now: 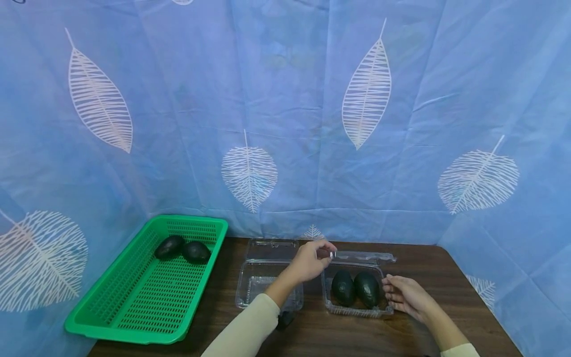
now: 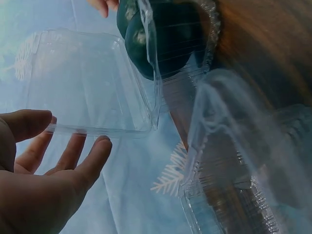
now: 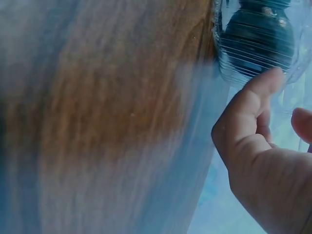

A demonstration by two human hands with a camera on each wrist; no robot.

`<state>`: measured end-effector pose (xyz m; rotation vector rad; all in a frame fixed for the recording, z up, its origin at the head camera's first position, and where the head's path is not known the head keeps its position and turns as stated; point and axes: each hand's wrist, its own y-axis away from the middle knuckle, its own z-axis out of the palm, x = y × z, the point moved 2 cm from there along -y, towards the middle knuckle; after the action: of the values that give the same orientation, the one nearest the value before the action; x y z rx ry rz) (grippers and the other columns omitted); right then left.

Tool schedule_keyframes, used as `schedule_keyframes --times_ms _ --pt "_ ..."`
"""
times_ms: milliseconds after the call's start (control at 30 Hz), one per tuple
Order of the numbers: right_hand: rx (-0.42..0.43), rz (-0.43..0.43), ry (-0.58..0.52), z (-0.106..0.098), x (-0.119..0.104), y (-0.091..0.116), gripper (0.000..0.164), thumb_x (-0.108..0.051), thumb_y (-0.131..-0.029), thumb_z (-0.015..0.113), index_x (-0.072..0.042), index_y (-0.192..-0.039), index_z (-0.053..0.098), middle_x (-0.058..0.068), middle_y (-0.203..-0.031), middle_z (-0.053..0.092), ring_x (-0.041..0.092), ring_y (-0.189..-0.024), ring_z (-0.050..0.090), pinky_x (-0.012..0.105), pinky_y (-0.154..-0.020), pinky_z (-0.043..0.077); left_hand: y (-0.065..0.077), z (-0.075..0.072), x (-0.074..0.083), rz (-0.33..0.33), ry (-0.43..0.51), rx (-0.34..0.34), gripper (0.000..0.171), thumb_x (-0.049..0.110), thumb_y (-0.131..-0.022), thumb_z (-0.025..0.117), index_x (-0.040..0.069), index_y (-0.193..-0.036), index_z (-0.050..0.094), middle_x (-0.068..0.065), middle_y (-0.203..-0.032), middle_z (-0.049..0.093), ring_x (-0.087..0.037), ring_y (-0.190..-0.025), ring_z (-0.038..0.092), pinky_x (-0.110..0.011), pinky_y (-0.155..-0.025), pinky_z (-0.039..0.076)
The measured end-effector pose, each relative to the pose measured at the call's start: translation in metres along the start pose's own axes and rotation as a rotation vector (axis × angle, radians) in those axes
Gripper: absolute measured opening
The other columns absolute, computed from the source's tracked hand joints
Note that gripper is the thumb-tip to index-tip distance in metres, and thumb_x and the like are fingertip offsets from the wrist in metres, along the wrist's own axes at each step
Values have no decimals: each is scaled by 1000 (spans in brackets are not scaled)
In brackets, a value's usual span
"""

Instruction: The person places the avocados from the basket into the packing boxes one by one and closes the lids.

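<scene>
Two dark green avocados [image 1: 367, 289] lie side by side in a clear plastic clamshell container [image 1: 357, 312]. Its hinged lid [image 1: 363, 256] is raised at the back. My left hand [image 1: 310, 260] pinches the lid's edge between thumb and fingers, seen closely on the clear lid [image 2: 78, 83] in the left wrist view. My right hand [image 1: 409, 296] is at the container's right side, its fingertips at the wall and the thumb apart from the index finger. In the right wrist view the ribbed container wall [image 3: 234, 73] meets the index fingertip.
A second clear clamshell [image 1: 247, 287] stands open to the left, partly behind my left forearm. Farther left is a green slotted basket [image 1: 151, 297] with two dark avocados [image 1: 196, 253] in it. A small black object [image 1: 284, 320] shows by the sleeve. A blue leaf-patterned curtain [image 1: 294, 173] borders the wooden table [image 1: 428, 263].
</scene>
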<state>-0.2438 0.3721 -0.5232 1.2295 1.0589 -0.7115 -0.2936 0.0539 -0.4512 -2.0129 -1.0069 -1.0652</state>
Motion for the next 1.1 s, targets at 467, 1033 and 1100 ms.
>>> schedule_keyframes --times_ms 467,1033,1100 --pt "-161 29 -119 3 1 29 72 -58 -110 30 3 -145 44 2 -118 62 16 -102 65 38 -92 58 32 12 -2 53 -171 -79 35 5 -98 67 21 -129 68 -4 -141 58 -23 -117 60 -30 -82 50" --pt "-334 14 -233 4 2 47 53 -35 -114 30 4 -150 30 12 -127 49 26 -119 67 48 -105 54 54 25 -6 17 -240 -98 37 10 -95 73 18 -130 68 -6 -145 51 -29 -130 55 -36 -90 51" --pt "-351 -3 -235 4 4 46 62 -28 -114 29 14 -155 10 18 -134 40 27 -122 65 50 -108 52 56 27 -7 18 -245 -91 36 10 -94 74 16 -129 68 -7 -144 52 -31 -130 55 -37 -91 51"
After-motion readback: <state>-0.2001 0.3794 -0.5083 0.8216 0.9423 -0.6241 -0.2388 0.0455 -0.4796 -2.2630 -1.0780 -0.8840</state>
